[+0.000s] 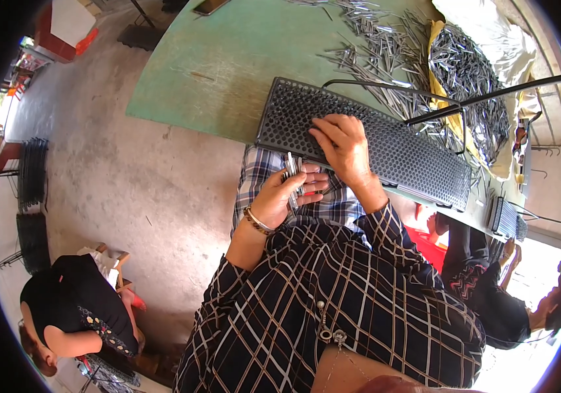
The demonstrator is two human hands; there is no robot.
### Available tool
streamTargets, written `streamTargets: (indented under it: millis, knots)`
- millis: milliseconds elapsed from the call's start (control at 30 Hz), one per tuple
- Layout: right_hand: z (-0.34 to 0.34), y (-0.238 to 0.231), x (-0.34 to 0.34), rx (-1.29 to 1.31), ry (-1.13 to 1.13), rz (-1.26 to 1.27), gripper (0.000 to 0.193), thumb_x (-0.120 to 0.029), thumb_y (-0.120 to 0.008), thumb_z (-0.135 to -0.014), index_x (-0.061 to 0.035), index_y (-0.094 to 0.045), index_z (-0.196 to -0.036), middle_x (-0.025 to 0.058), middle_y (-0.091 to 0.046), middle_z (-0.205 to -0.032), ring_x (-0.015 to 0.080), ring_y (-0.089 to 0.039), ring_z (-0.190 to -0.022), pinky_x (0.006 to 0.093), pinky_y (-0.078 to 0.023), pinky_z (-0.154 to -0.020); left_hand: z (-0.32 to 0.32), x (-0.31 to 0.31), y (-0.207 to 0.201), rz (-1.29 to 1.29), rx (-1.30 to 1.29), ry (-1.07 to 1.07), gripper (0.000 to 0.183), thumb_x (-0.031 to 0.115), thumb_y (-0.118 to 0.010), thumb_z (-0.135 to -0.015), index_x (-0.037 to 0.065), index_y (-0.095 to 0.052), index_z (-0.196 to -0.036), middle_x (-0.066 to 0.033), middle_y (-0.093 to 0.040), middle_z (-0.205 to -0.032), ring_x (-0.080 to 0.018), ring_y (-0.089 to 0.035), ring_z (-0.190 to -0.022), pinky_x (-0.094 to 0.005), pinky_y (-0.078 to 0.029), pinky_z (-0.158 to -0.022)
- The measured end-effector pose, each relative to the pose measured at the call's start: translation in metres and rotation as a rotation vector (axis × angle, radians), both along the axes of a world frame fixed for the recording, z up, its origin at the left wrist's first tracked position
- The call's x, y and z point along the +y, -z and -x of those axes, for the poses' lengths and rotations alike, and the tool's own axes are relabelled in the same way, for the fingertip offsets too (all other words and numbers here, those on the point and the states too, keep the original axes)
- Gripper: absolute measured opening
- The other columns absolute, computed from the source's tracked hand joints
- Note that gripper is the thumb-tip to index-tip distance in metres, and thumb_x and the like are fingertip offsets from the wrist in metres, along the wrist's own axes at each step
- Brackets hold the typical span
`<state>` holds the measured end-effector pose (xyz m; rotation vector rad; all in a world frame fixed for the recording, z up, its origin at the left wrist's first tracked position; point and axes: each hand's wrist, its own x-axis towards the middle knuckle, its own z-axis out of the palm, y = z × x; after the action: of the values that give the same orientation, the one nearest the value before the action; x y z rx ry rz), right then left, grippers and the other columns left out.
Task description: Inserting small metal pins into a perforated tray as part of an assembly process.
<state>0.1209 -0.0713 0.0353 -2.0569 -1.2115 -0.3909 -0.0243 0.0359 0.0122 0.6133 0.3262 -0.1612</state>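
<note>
My left hand [283, 193] has a small bundle of thin silvery metal strips [291, 175] under its thumb, lying across the fingers. A long black panel [418, 156] full of small round holes rests at the table's near edge, beside and beyond that hand. Over the panel's left half is my right hand [343, 145], its fingers bent down and drawn together close to the holes. Whatever its fingertips pinch, if anything, is hidden. A black wire frame [451, 105] rises from the panel's far side.
Loose metal strips [385, 49] are heaped on the green table [195, 72], and more fill an open sack [467, 78] at the back right. One person [74, 304] bends at the lower left. Another person [497, 301] is at the right, by a similar smaller black panel [504, 218].
</note>
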Motion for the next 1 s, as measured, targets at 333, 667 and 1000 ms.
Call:
streamTargets:
  millis: [333, 667, 1000]
  knots:
    - [0.018, -0.018, 0.014, 0.891, -0.291, 0.11, 0.019, -0.017, -0.071, -0.082, 0.0015, -0.069, -0.088, 0.0089, -0.064, -0.074, 0.0132, -0.059, -0.065, 0.0274, -0.046, -0.057, 0.005, 0.008, -0.006, -0.007, -0.091, -0.04, 0.03, 0.017, -0.045, -0.098, -0.004, -0.05, -0.118, -0.0168, -0.06, -0.113, -0.0271, -0.062, -0.101, -0.04, -0.053, -0.086]
    - [0.011, -0.016, 0.041, 0.898, -0.128, 0.005, 0.021, -0.019, -0.069, -0.084, 0.001, -0.07, -0.091, 0.0089, -0.067, -0.07, 0.0073, -0.055, -0.06, 0.0251, -0.045, -0.055, 0.014, 0.024, 0.0, 0.005, -0.014, -0.186, 0.039, 0.023, -0.047, -0.097, -0.007, -0.047, -0.123, -0.019, -0.059, -0.114, -0.0248, -0.061, -0.1, -0.0394, -0.053, -0.086]
    - [-0.007, -0.008, 0.073, 0.529, -0.123, -0.131, 0.019, -0.017, -0.067, -0.084, -0.0001, -0.069, -0.091, 0.0142, -0.069, -0.085, 0.0237, -0.067, -0.073, 0.0307, -0.051, -0.065, 0.017, 0.027, 0.006, 0.0, -0.002, -0.173, 0.039, 0.023, -0.048, -0.097, -0.003, -0.048, -0.125, -0.0159, -0.06, -0.114, -0.0221, -0.061, -0.101, -0.0364, -0.053, -0.084]
